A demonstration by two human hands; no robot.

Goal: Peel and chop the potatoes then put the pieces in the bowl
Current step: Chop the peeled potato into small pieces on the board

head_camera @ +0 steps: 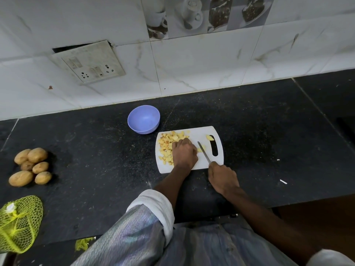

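The right hand [222,178] had its grip closed round the steel knife [204,152], blade angled up-left toward the pale potato piece [200,149] under the left hand's [184,154] curled fingertips.

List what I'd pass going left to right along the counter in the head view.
Yellow net bag → whole potatoes → blue bowl → chopped pieces → left hand → knife → right hand.

On your tabletop [249,121], the cutting board [199,132] sits in the middle with potato pieces [167,144] on its left part. The bowl [143,120] is behind it, to the left. Whole potatoes [31,166] lie far left, the net bag [19,223] in front of them.
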